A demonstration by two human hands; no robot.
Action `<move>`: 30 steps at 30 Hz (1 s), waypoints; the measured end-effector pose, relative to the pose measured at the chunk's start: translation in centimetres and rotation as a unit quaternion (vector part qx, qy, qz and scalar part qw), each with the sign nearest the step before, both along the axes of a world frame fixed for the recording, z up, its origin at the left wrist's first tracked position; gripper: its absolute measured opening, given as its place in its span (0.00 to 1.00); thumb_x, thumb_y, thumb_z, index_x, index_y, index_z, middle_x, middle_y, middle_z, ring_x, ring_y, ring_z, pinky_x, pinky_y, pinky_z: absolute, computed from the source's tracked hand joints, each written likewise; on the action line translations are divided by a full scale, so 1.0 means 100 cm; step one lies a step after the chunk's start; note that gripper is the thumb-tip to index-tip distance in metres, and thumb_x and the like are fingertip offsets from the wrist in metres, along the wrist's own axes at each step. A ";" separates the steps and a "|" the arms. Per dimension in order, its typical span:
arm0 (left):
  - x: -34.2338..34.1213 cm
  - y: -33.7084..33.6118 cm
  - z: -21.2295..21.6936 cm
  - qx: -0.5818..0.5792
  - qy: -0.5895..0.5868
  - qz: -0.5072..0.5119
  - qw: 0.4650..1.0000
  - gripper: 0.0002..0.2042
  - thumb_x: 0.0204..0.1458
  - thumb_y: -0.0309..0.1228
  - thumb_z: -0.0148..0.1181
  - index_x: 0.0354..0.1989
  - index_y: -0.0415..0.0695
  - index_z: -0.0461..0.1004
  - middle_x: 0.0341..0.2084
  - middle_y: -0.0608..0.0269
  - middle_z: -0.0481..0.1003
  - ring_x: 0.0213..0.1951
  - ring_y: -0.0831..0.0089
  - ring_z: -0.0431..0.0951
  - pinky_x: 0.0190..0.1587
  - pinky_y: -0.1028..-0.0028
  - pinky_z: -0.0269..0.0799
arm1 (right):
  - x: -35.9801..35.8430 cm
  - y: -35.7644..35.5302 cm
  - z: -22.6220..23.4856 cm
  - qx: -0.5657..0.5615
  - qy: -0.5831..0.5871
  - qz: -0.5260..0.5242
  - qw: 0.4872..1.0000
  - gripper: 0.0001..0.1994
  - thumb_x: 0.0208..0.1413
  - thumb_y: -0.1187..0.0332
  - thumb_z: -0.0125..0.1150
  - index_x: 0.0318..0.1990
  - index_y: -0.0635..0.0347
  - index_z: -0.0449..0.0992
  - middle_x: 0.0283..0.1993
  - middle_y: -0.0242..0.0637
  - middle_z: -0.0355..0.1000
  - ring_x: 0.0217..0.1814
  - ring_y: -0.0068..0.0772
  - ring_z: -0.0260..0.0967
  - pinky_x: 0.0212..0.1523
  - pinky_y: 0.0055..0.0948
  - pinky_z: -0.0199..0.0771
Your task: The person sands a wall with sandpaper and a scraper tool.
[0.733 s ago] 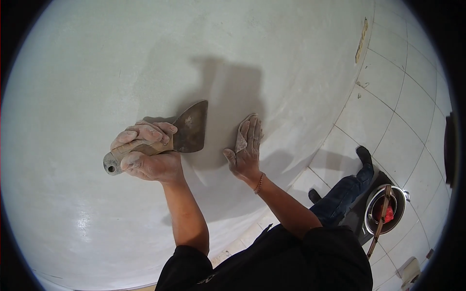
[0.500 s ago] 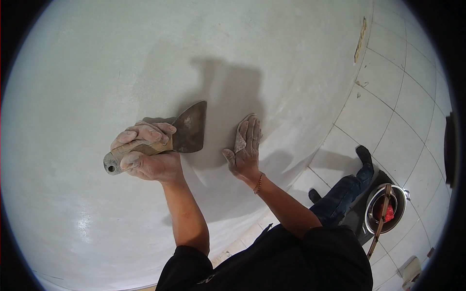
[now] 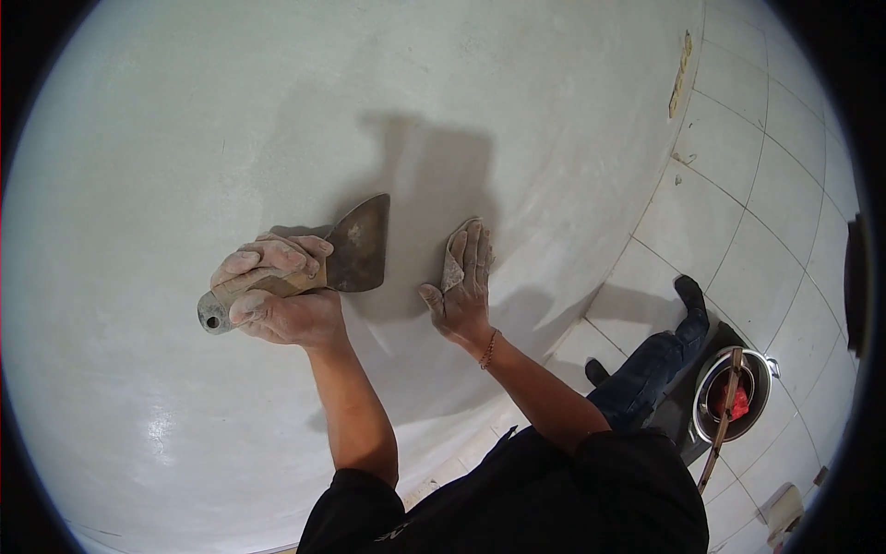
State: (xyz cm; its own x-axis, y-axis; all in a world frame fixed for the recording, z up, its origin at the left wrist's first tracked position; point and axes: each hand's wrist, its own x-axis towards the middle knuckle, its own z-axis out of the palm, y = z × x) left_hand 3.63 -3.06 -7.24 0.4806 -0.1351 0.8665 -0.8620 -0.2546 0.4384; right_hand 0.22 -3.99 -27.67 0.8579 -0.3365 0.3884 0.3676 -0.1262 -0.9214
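Mid-frame, sanding step: right hand presses sandpaper on wall; left hand grips putty knife; next probably needs even rubbing

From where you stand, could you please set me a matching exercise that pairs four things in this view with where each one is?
Things:
1. putty knife
2. folded sandpaper
3. metal bowl
4. thin bracelet

Places:
A. on the tiled floor at the lower right, with a stick across it
B. gripped by its handle in the left hand, blade toward the wall
C. around the right wrist
D. pressed flat on the wall under the right hand

Pairs: 1-B, 2-D, 3-A, 4-C
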 end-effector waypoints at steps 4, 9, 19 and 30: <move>0.000 -0.001 -0.001 -0.004 -0.006 -0.001 1.000 0.23 0.53 0.53 0.43 0.36 0.40 0.62 0.14 0.58 0.67 0.16 0.72 0.67 0.15 0.70 0.71 | -0.001 0.000 -0.001 0.008 0.001 0.002 1.000 0.40 0.55 0.42 0.32 0.63 0.69 0.37 0.66 0.61 0.30 0.67 0.66 0.26 0.63 0.56 0.28; -0.001 0.001 -0.001 0.005 -0.005 -0.005 1.000 0.22 0.53 0.52 0.44 0.36 0.40 0.62 0.14 0.57 0.66 0.15 0.71 0.67 0.16 0.69 0.71 | -0.001 0.000 -0.001 0.004 -0.003 0.003 1.000 0.40 0.55 0.42 0.33 0.63 0.68 0.37 0.66 0.60 0.30 0.67 0.66 0.25 0.63 0.56 0.27; -0.004 -0.003 -0.001 -0.013 0.005 0.002 1.000 0.23 0.53 0.52 0.43 0.35 0.40 0.62 0.14 0.57 0.66 0.14 0.72 0.65 0.16 0.69 0.71 | -0.002 0.000 -0.002 0.010 -0.008 -0.002 1.000 0.40 0.54 0.42 0.36 0.64 0.65 0.37 0.67 0.58 0.29 0.68 0.64 0.25 0.62 0.56 0.28; -0.002 -0.002 -0.003 -0.016 -0.004 0.027 1.000 0.22 0.54 0.52 0.42 0.35 0.41 0.61 0.15 0.58 0.66 0.17 0.72 0.66 0.17 0.69 0.72 | 0.000 -0.001 -0.001 0.014 -0.013 -0.005 1.000 0.40 0.54 0.43 0.37 0.64 0.65 0.39 0.67 0.58 0.30 0.68 0.64 0.25 0.62 0.56 0.29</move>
State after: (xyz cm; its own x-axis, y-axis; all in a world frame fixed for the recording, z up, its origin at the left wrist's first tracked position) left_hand 3.38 -3.31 -7.55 0.4793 -0.0808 0.8739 -0.8511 -0.2857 0.4404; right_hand 0.22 -4.10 -27.75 0.8446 -0.3552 0.4005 0.3900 -0.1042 -0.9149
